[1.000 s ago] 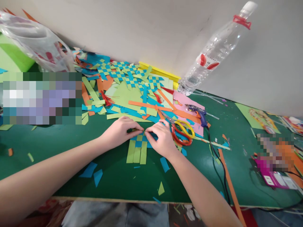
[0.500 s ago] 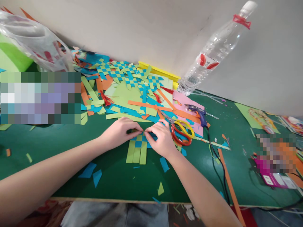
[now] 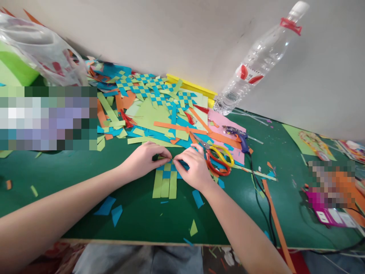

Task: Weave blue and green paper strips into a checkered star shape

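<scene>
With left hand (image 3: 142, 160) and right hand (image 3: 192, 165) pinched closed, seemingly on the woven paper (image 3: 167, 174) left of the scissors (image 3: 207, 147); apparently checkered partway, with green strip ends (image 3: 165, 188) left loose.

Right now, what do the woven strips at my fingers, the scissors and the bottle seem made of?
Woven strips: matte, crisply cut, so likely paper or thin card. Scissors: shiny grey blades look like metal; the glossy red and yellow handles are perhaps plastic. Bottle: clear, shiny, ribbed, probably plastic.
</scene>
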Demonstrator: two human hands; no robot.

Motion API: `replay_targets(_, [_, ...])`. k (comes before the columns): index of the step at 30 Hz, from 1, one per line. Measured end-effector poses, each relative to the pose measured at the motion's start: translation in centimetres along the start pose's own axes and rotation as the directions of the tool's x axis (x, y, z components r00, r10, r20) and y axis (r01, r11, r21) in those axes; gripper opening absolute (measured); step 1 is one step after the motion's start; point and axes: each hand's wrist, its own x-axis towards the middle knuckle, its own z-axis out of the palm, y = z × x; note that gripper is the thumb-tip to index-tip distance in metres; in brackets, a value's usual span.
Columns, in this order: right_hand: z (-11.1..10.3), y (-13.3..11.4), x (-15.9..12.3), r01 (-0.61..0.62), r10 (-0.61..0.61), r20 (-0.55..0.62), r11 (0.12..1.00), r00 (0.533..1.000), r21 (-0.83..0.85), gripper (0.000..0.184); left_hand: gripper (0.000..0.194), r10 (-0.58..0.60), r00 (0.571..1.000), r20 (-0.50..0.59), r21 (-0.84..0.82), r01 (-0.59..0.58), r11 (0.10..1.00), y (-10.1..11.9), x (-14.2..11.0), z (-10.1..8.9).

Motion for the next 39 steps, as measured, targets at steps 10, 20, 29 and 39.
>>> replay_targets(10, [-0.16,-0.17,0.1,0.014,-0.014,-0.033,1.0,0.999,0.0,0.016,0.014,-0.042,0.999,0.001,-0.016,0.042,0.999,-0.16,-0.13,0.16])
replay_targets(20, [-0.09,-0.11,0.04,-0.009,0.01,-0.042,1.0,0.999,0.022,0.016,0.009,0.024,0.999,-0.026,0.03,-0.023,0.999,0.1,-0.13,-0.03])
replay_targets(29, [0.01,-0.1,-0.02,-0.011,0.011,-0.028,1.0,1.0,0.002,0.016,0.012,0.048,0.998,-0.028,0.029,-0.047,0.998,-0.21,-0.2,0.2])
replay_targets(39, [-0.13,-0.06,0.02,-0.009,0.009,-0.018,1.0,1.0,-0.014,0.016,0.013,0.059,0.997,-0.044,0.01,-0.059,0.998,0.31,0.02,-0.13])
